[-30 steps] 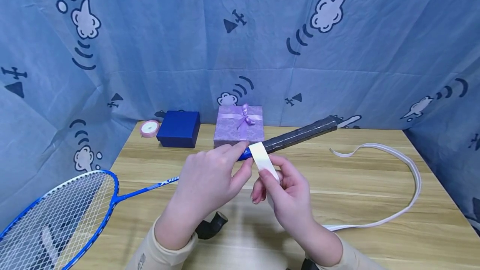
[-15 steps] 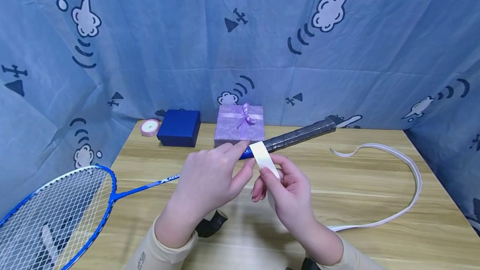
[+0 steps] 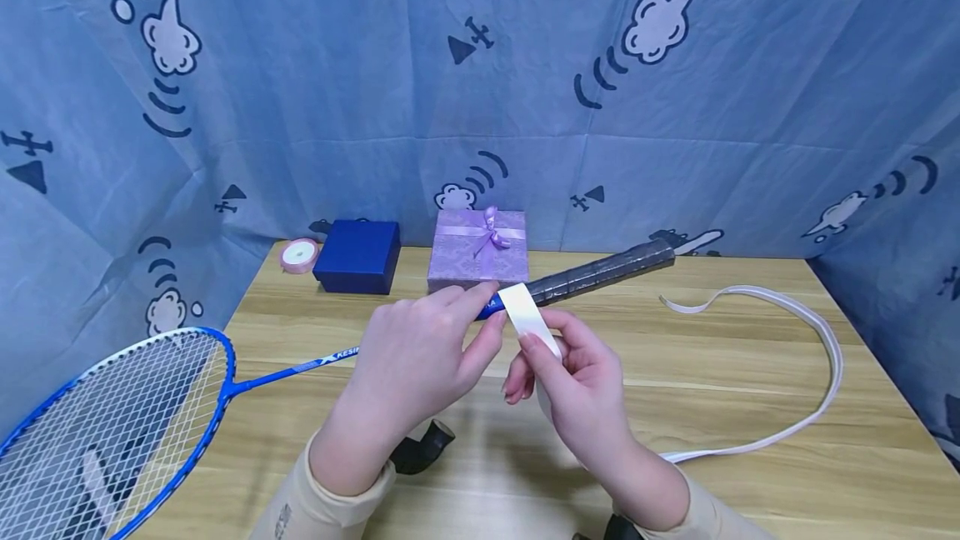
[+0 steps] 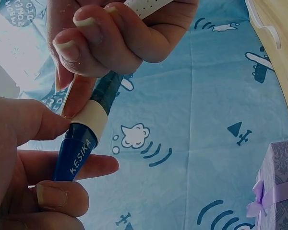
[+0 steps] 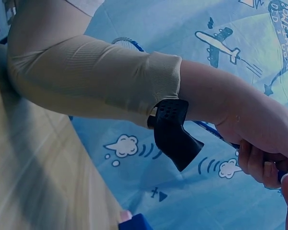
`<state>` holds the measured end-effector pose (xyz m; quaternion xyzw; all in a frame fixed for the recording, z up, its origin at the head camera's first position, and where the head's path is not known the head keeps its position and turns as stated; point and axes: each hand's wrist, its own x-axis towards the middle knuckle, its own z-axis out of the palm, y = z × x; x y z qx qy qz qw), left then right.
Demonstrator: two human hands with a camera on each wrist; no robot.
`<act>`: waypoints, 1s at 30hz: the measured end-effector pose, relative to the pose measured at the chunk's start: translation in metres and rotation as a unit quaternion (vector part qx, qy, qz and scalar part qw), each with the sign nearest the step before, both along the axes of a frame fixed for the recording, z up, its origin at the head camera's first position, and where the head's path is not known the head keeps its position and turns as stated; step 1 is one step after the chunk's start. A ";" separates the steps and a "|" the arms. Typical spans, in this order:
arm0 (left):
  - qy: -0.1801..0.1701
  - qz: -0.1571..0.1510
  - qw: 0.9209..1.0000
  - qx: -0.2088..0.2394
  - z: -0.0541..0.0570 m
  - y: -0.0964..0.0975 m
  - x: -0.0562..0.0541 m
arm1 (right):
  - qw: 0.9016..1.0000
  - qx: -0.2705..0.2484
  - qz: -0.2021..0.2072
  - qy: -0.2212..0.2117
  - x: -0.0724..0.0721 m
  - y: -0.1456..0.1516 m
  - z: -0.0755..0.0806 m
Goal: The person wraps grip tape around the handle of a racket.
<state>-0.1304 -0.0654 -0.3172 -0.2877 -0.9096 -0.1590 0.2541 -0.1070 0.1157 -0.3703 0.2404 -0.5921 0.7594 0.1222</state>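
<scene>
Tipped racket point(image 3: 296, 369) head-end up slightly since earlier — holding it over counter point(image 3: 720, 382) in left grip point(image 3: 427, 348), pinching tape point(image 3: 529, 315) in right grip point(image 3: 577, 390). Can read KESIKA lettering point(image 4: 80, 156) whole only from left wrist.

Left grip point(image 3: 427, 344) curled — right grip point(image 3: 576, 386) pinching.

Over that second the head of my racket point(image 3: 150, 415), out beyond my left hand point(image 3: 423, 357), rose a little, bringing the shaft point(image 3: 300, 368) up with it. Past my right hand point(image 3: 570, 382), the far end of the dark handle point(image 3: 600, 275) dipped slightly. My right forearm edged outward, covering slightly more of the loose white strip point(image 3: 832, 357) beside it.
</scene>
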 end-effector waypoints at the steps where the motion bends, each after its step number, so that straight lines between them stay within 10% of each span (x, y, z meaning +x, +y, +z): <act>1: -0.001 0.001 1.000 0.000 0.000 0.000 0.000 | 1.000 0.003 -0.001 -0.002 0.000 0.000 0.000; 30: -0.016 0.040 0.999 0.016 0.002 -0.001 0.002 | 0.999 0.047 -0.007 -0.017 0.001 -0.002 -0.001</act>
